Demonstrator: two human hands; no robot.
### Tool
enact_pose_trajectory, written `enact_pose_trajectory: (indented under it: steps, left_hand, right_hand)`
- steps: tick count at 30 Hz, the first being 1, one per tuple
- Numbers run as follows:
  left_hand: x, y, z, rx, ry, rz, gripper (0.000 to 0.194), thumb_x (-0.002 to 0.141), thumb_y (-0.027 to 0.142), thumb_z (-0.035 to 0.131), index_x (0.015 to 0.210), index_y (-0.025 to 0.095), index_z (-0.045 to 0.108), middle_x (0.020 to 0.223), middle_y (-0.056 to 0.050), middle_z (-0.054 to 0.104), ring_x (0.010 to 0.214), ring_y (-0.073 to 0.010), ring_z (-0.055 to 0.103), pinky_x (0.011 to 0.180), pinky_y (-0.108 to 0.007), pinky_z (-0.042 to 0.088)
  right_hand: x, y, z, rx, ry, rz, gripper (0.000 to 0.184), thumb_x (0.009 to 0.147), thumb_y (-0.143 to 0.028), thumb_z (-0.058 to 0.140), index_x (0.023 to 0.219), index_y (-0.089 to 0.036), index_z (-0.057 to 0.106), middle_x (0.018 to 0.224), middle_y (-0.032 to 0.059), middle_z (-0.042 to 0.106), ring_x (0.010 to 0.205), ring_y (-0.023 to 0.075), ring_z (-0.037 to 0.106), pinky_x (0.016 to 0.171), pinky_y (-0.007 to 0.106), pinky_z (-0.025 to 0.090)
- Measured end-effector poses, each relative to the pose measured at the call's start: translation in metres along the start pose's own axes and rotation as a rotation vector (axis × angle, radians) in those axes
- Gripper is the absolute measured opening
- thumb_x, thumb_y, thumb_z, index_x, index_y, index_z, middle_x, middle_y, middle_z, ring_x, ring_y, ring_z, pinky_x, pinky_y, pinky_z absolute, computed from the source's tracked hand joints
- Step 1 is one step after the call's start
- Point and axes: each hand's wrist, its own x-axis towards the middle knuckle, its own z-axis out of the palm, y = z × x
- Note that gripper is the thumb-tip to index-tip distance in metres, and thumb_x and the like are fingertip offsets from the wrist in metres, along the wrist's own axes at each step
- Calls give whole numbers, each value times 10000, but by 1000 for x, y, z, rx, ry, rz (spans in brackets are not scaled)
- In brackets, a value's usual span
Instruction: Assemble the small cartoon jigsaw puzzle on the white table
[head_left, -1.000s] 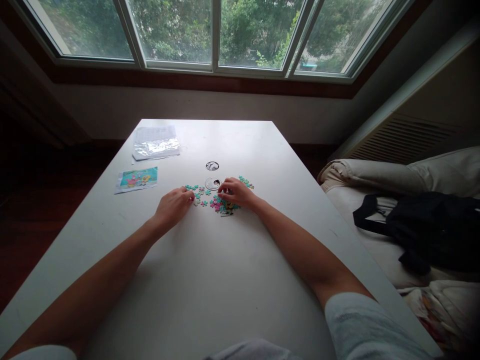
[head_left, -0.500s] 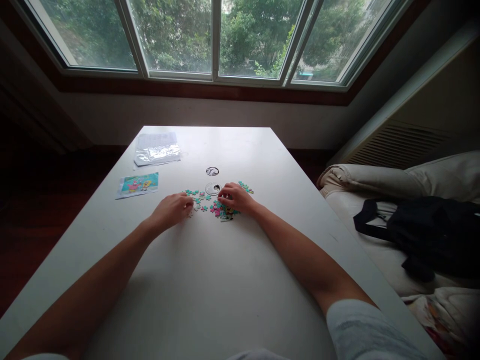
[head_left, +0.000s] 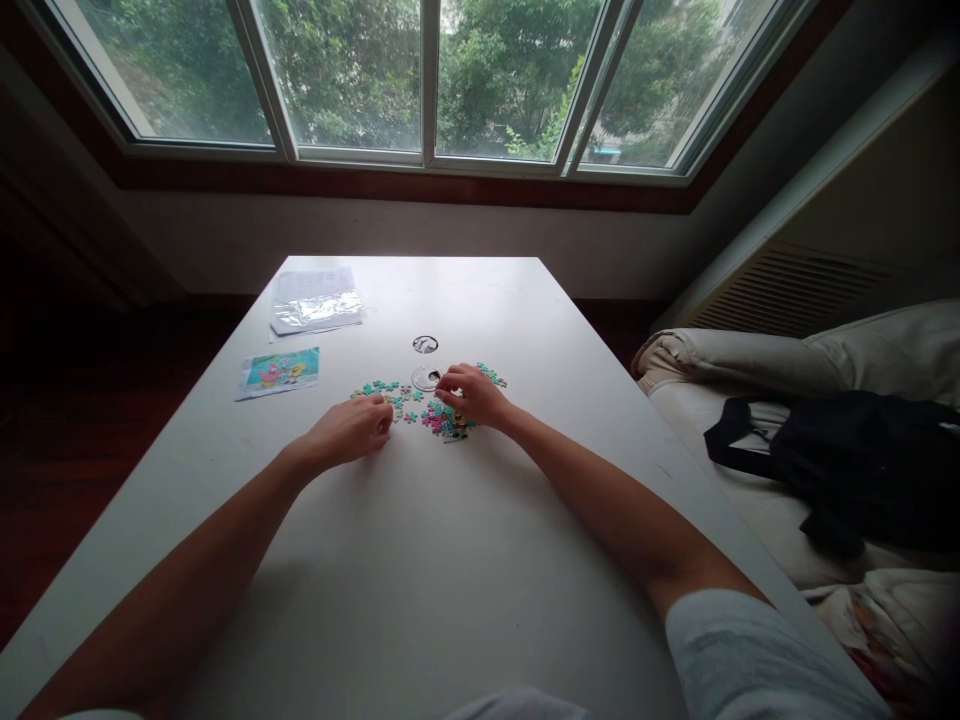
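Note:
Small jigsaw puzzle pieces (head_left: pixel 409 398), mostly teal with some pink, lie scattered on the white table (head_left: pixel 450 560). My left hand (head_left: pixel 356 430) is at their near left edge, fingers curled inward; what they hold, if anything, is hidden. My right hand (head_left: pixel 469 392) hovers over the right side with thumb and fingers bent together, and I cannot make out what is between the tips. Just below it is a denser, partly joined cluster of pink, yellow and teal pieces (head_left: pixel 446 420). More teal pieces (head_left: pixel 493 374) show beyond the right hand.
Behind the pieces lie a clear round disc (head_left: pixel 421 378) and a smaller shiny round one (head_left: pixel 425 344). At left are a picture sheet (head_left: pixel 281 371) with cartoon figures and a plastic-covered packet (head_left: pixel 316 300). A cream sofa (head_left: pixel 720 350) with a black bag (head_left: pixel 862 460) stands at right.
My left hand has shifted slightly nearer and its fingers look more curled; more teal pieces show behind it. My right hand stays almost in place. The view has tilted a little.

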Motion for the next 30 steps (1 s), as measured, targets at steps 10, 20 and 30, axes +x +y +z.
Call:
enact_pose_trajectory:
  steps: [10,20,30]
  left_hand:
    - [14,22,26,-68,196,94,120,847,119,480,858,215,551,917,-29,634,783,-173,577,654,-268,362]
    - [12,32,33,-164,175,116,275,821,163,550,1064,243,652,1031,-39,647,860,-185,612,748,-280,458]
    - [12,41,35,-49,189,67,192,935,200,478,926,202,669,962,-73,637,896,-218,611,812,-334,470]
  right_hand:
    - [-52,-3,-7,-138,2,-89,120,962,-281,616,884,-230,691,933,61,668,918,220,541,875,374,404]
    - [-57,1,-7,-96,5,-69,131,961,-274,608,874,-236,698,957,61,682,914,220,542,897,379,425]
    - [-59,0,-8,-56,9,-28,145,963,-279,603,873,-238,709,947,65,680,933,229,551,900,381,434]
